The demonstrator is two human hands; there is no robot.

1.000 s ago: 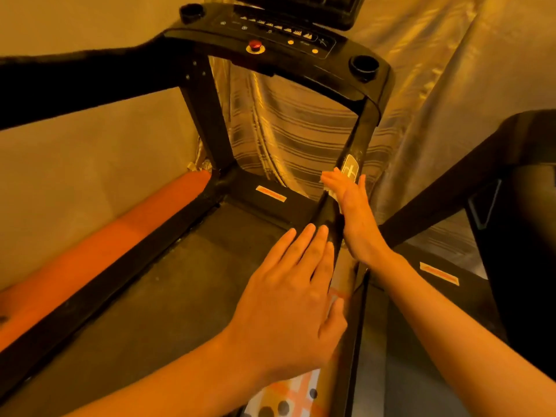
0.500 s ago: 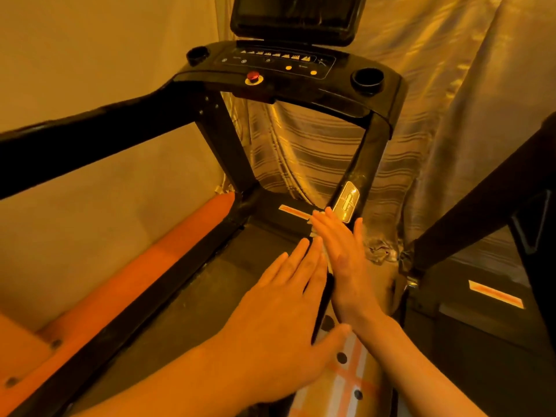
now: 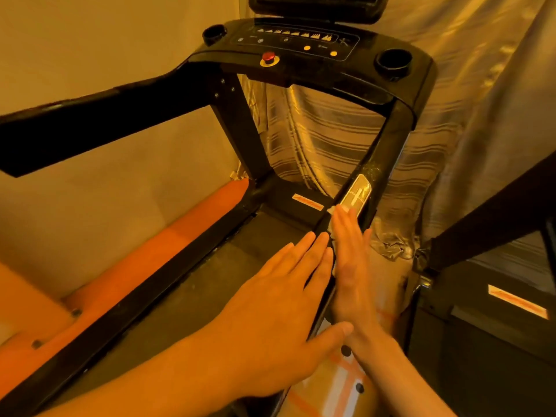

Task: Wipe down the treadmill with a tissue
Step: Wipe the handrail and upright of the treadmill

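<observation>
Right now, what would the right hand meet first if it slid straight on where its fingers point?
Probably the silver plate on the right upright; the right hand, flat on the tissue, points up that post, fingertips at the plate's lower edge.

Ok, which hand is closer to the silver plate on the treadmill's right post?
Right. The right hand lies flat along the post, fingertips just below the silver plate. The left hand is lower and further left, its fingertips short of the plate.

The tissue (image 3: 330, 210) lies mostly hidden under the right hand (image 3: 350, 266) (only white scraps show), the screen (image 3: 316, 7) cut off above.
</observation>
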